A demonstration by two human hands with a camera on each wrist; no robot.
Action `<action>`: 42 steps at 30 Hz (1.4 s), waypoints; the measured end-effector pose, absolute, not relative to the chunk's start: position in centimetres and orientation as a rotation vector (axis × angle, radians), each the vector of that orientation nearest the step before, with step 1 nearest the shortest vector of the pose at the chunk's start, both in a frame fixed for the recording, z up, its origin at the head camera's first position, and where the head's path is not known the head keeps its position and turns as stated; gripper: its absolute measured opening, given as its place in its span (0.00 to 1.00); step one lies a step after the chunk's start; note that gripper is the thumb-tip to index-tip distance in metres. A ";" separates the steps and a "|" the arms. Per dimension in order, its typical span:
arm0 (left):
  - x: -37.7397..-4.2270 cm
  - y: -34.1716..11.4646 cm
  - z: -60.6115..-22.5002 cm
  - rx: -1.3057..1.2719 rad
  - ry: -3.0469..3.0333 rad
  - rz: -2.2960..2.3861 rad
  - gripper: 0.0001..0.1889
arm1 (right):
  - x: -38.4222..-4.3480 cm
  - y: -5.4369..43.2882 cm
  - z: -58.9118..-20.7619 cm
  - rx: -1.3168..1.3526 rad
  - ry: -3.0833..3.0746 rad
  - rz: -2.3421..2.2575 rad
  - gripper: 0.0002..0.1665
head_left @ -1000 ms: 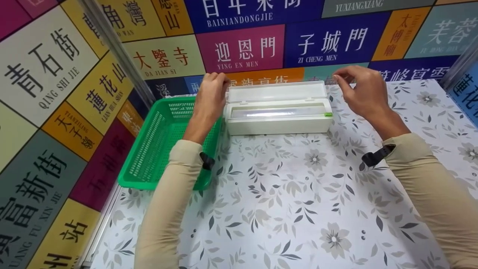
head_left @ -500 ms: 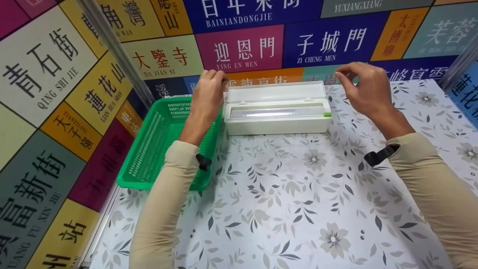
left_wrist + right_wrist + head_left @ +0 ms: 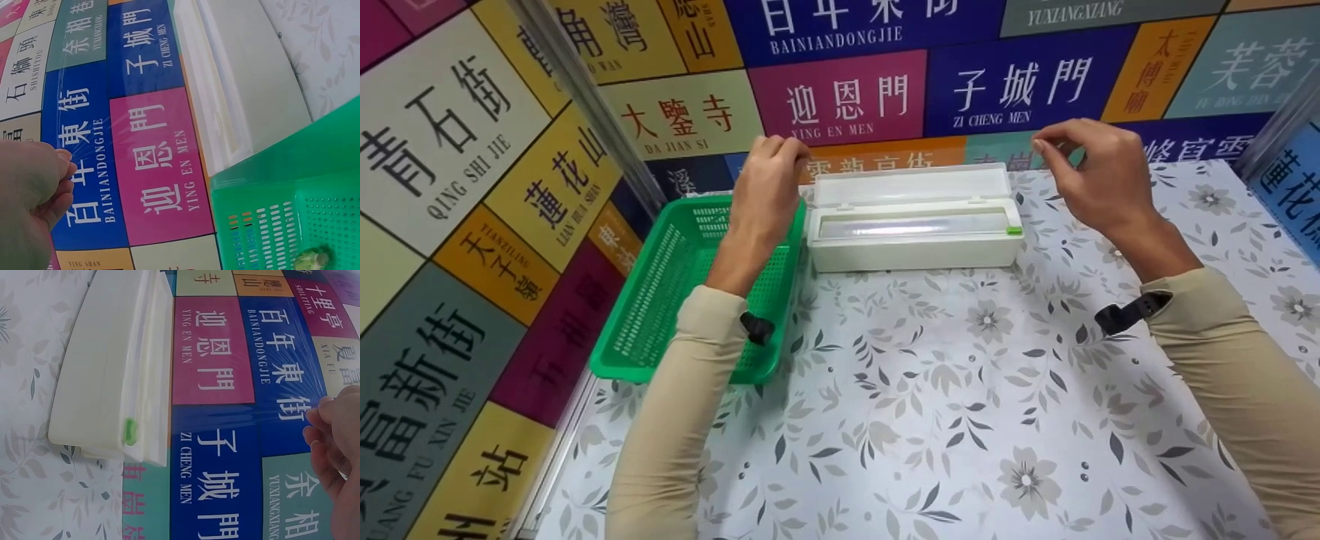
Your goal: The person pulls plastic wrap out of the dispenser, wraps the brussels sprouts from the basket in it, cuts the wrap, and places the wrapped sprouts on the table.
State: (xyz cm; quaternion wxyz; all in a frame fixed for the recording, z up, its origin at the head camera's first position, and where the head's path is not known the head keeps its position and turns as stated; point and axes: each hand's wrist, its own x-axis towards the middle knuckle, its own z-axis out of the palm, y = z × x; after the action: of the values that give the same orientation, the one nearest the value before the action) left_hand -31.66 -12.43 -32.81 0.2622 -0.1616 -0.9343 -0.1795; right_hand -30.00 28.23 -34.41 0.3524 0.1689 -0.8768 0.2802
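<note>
A white cling film dispenser [image 3: 915, 256] with its lid [image 3: 911, 185] raised stands at the back of the table, a shiny roll [image 3: 915, 224] inside. My left hand [image 3: 765, 187] is at its left end, above the green basket, and my right hand [image 3: 1106, 180] is beyond its right end. Each hand pinches a corner of clear cling film between thumb and fingers. The stretched film [image 3: 253, 410] is nearly invisible in the head view; faint creases run from the fingertips in both wrist views. A small green slider [image 3: 1014, 231] sits on the dispenser's right front edge.
A green perforated basket [image 3: 611, 367] stands left of the dispenser. In the left wrist view a pale green vegetable [image 3: 311, 260] shows partly inside it. Panels with printed signs [image 3: 840, 97] rise behind and to the left of the flower-patterned tablecloth [image 3: 915, 420].
Both hands have risen slightly and spread a little farther apart, the left moving left and the right moving right. The dispenser and basket stay in place.
</note>
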 end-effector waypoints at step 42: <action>-28.8 -13.5 -31.0 -0.534 -2.341 -0.477 0.11 | -27.3 28.5 -32.4 0.568 -2.114 0.800 0.13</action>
State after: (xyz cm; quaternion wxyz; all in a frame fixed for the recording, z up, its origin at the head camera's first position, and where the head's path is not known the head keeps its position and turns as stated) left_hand -28.83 -13.45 -31.01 0.3397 -0.2051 -0.8994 -0.1832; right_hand -27.26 28.50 -32.39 0.3945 0.2239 -0.8336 0.3152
